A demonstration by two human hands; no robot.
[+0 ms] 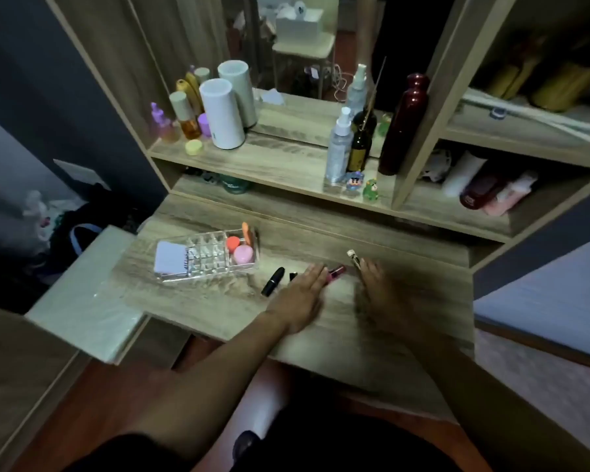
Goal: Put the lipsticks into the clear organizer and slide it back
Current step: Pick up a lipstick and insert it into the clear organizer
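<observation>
Beside hands [300, 294], lipsticks [273, 281], left, organizer [208, 255]

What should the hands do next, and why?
Probably the left hand should close on the pink lipstick by its fingertips and carry it to the clear organizer. The lipsticks, the black lipstick too, lie loose on the desk, and the organizer's small slots look unfilled.

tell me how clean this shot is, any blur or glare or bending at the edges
Head view: dim overall; the right hand is smeared by motion blur, the left hand sharper; the clear organizer and black lipstick read fairly clearly; soft glare on the pale surface at left; wide-angle bending tilts the shelf uprights outward.
</observation>
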